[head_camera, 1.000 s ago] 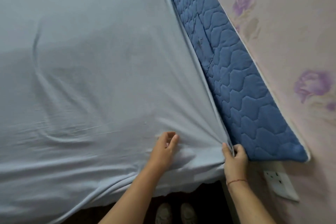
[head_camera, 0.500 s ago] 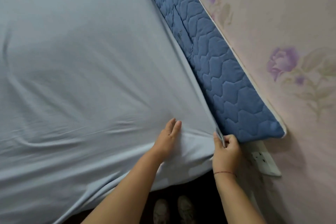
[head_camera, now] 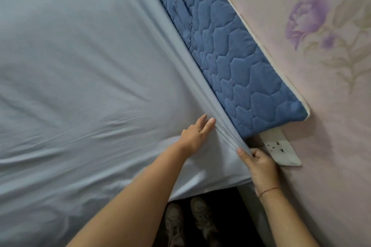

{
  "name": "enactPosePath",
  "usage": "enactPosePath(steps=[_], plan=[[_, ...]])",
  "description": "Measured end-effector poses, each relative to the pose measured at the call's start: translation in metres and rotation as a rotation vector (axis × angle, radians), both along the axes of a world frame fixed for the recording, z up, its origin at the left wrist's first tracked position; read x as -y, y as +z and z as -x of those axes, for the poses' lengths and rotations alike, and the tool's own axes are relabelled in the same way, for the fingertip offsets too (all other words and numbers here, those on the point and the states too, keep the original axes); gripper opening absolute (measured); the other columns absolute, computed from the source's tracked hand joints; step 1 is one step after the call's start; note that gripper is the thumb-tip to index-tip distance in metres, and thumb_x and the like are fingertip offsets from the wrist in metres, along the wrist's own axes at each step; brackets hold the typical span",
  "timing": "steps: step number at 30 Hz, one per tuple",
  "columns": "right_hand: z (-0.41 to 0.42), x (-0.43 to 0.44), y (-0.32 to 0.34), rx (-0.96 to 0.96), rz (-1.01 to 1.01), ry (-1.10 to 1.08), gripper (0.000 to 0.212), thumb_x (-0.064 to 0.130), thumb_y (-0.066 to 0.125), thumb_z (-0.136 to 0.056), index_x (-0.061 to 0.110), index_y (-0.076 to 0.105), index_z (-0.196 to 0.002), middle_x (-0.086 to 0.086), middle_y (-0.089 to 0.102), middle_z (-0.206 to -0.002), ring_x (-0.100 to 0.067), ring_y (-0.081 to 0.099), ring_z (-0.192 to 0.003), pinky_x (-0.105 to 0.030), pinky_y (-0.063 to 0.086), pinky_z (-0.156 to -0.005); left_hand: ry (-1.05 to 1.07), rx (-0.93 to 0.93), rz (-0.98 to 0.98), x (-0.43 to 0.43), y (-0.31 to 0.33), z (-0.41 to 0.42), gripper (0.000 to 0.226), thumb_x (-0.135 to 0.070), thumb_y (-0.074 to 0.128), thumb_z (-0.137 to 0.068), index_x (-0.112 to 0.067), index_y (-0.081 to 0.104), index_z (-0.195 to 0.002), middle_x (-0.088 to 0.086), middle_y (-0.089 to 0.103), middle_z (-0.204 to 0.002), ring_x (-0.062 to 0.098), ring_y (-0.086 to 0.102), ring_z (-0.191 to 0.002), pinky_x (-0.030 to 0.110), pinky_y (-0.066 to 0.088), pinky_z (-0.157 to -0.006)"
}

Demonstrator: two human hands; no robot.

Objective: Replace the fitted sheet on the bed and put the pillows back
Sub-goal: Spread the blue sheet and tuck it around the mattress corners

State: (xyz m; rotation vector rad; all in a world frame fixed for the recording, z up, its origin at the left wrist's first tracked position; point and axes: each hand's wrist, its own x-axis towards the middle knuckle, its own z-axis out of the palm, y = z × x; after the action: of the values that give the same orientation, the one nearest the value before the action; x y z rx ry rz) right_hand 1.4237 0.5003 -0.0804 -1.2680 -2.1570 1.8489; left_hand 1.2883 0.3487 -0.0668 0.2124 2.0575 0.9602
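Sheet [head_camera: 84, 70] pale blue, creased toward corner, left hand [head_camera: 193, 136] fingers flat on it, right hand [head_camera: 259, 163] pinching its gathered edge

Sheet [head_camera: 80, 66] is cut off at the left and top edges; its corner is hidden inside the right hand [head_camera: 261, 167]. Shoes [head_camera: 202, 216] dim, blurred. Socket [head_camera: 281, 150] partly covered.

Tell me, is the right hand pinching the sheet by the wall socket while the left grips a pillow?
No: the head view shows the left hand resting flat on the sheet, gripping nothing. The right hand does pinch the sheet beside the wall socket.
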Motion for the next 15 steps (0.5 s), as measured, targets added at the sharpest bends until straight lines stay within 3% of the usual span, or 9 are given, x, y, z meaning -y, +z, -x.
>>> enactPosePath(steps=[5,7,10,12,15], plan=[[0.01,0.004,-0.013,0.171,-0.328,-0.065,0.029,0.031,0.075,-0.081,0.008,0.059,-0.075,-0.01,0.06,-0.07,-0.027,0.055,-0.069,-0.03,0.032,-0.058,-0.084,-0.046,0.067,-0.013,-0.006,-0.003,0.055,-0.054,0.023,-0.102,-0.028,0.024,-0.15,-0.008,0.037,-0.153,0.019,0.035,-0.14,0.033,0.019,-0.11],[0.016,0.013,-0.019,0.159,-0.238,-0.108,0.028,0.033,0.074,-0.081,0.008,0.062,-0.089,-0.01,0.065,-0.083,-0.029,0.062,-0.082,-0.028,0.038,-0.068,-0.082,-0.045,0.069,-0.015,-0.012,-0.002,0.057,-0.055,0.021,-0.101,-0.028,0.024,-0.151,-0.007,0.036,-0.154,0.019,0.035,-0.141,0.036,0.018,-0.112],[0.015,0.027,-0.022,0.112,-0.101,-0.101,0.054,0.042,0.066,-0.082,0.005,0.059,-0.119,-0.011,0.064,-0.116,-0.023,0.058,-0.108,-0.027,0.041,-0.087,0.041,-0.015,-0.045,-0.01,-0.016,-0.004,0.056,-0.056,0.024,-0.1,-0.028,0.034,-0.148,0.0,0.047,-0.146,0.024,0.042,-0.135,0.039,0.023,-0.115],[0.012,0.038,-0.017,0.108,-0.119,-0.109,0.056,0.045,0.06,-0.089,0.007,0.053,-0.13,-0.012,0.056,-0.13,-0.019,0.052,-0.116,-0.025,0.036,-0.094,0.208,-0.021,-0.208,-0.002,-0.013,-0.007,0.05,-0.053,0.034,-0.099,-0.023,0.048,-0.137,0.003,0.061,-0.13,0.027,0.058,-0.117,0.039,0.039,-0.106],[0.009,0.07,-0.005,-0.03,-0.294,-0.19,0.053,0.062,0.046,-0.083,0.02,0.058,-0.112,-0.007,0.061,-0.115,-0.021,0.057,-0.107,-0.038,0.046,-0.096,0.435,-0.21,-0.321,0.019,-0.005,-0.003,0.036,-0.049,0.044,-0.097,-0.021,0.062,-0.111,-0.001,0.07,-0.099,0.014,0.066,-0.085,0.033,0.051,-0.084]])
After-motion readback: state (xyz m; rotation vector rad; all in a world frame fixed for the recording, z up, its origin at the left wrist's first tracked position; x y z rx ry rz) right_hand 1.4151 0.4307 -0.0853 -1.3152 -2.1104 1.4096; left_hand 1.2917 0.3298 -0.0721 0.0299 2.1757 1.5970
